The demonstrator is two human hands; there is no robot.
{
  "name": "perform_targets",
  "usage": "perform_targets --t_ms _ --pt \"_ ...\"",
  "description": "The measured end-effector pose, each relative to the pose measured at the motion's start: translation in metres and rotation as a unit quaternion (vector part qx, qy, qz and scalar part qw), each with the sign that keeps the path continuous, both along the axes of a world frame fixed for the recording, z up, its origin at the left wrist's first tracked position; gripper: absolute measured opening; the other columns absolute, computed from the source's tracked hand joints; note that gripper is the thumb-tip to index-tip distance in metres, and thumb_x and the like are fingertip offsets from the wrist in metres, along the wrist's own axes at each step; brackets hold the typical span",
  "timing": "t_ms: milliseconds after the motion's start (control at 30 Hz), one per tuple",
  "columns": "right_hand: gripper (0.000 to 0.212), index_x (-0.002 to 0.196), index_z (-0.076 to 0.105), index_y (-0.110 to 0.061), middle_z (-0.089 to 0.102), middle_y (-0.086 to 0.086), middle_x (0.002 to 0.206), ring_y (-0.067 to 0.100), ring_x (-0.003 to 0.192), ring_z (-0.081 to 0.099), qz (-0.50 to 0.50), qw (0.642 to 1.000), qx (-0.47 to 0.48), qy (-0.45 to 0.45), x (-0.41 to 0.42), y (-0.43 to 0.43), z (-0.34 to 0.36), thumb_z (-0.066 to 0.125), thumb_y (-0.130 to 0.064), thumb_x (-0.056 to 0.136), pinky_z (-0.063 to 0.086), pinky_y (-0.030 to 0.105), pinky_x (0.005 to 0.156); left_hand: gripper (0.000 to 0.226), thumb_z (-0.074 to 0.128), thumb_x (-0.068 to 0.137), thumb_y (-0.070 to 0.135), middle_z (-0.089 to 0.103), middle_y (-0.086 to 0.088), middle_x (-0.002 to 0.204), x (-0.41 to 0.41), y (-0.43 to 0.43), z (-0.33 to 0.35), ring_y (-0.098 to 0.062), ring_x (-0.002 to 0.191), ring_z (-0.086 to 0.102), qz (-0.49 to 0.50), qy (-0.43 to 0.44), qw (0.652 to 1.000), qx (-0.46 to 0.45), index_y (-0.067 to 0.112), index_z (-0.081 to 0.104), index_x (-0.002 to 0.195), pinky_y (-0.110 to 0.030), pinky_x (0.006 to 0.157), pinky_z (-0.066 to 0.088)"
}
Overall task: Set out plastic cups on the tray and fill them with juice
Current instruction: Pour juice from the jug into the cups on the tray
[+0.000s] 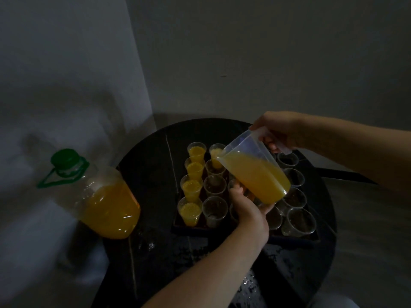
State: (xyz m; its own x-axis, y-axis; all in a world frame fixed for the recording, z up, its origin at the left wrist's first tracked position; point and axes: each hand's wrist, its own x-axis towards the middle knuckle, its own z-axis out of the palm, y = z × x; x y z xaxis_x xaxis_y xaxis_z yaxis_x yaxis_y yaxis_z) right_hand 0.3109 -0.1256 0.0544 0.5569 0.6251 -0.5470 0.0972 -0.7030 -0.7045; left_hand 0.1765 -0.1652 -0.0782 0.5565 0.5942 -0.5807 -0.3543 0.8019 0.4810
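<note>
Orange-yellow juice (258, 178) shows in the clear jug (246, 145) at centre right and in the clear bottle (106, 203) at left, whose cap (64, 157) and carry loop (47, 181) are green. The left column of clear cups (191, 187) glows yellow. The tray (189, 229) is dark, the table (146, 165) black with pale veins.

Clear plastic jug (249, 150), cups (215, 185); glossy table (151, 252)

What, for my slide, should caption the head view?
Right hand tips jug into a cup on the tray; left hand holds its base.
</note>
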Motion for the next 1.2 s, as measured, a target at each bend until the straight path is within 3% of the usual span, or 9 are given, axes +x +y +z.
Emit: perform_targets --t_ms 567,967,1200 --pt "0.025 0.091 0.059 -0.009 0.049 0.005 0.055 0.015 0.052 0.044 -0.006 0.999 -0.035 -0.009 -0.001 0.001 -0.002 0.052 -0.032 0.099 0.038 0.030 0.061 0.041 0.031 0.105 0.043 0.058 -0.008 0.127 -0.001 -0.003 -0.004 -0.027 0.110 0.060 -0.003 -0.003 1.000 -0.024 0.031 0.059 0.133 -0.061 0.097 0.052" --pt "0.025 0.107 0.060 -0.009 0.050 0.005 0.060 0.014 0.053 0.045 -0.033 0.999 -0.038 -0.013 -0.002 -0.003 0.002 0.052 -0.032 0.100 0.039 0.028 0.057 0.043 0.028 0.106 0.044 0.057 -0.010 0.131 0.002 -0.006 -0.007 -0.031 0.114 0.060 -0.016 0.005 1.000 -0.018 0.031 0.056 0.137 -0.057 0.096 0.054" --pt "0.024 0.089 0.055 -0.011 0.049 0.003 0.052 0.013 0.047 0.044 -0.021 0.999 -0.048 -0.016 -0.002 -0.004 0.009 0.051 -0.032 0.101 0.040 0.026 0.053 0.043 0.029 0.106 0.045 0.058 -0.008 0.131 0.002 -0.007 -0.003 -0.030 0.116 0.059 -0.022 0.003 1.000 -0.016 0.033 0.056 0.137 -0.057 0.097 0.054"
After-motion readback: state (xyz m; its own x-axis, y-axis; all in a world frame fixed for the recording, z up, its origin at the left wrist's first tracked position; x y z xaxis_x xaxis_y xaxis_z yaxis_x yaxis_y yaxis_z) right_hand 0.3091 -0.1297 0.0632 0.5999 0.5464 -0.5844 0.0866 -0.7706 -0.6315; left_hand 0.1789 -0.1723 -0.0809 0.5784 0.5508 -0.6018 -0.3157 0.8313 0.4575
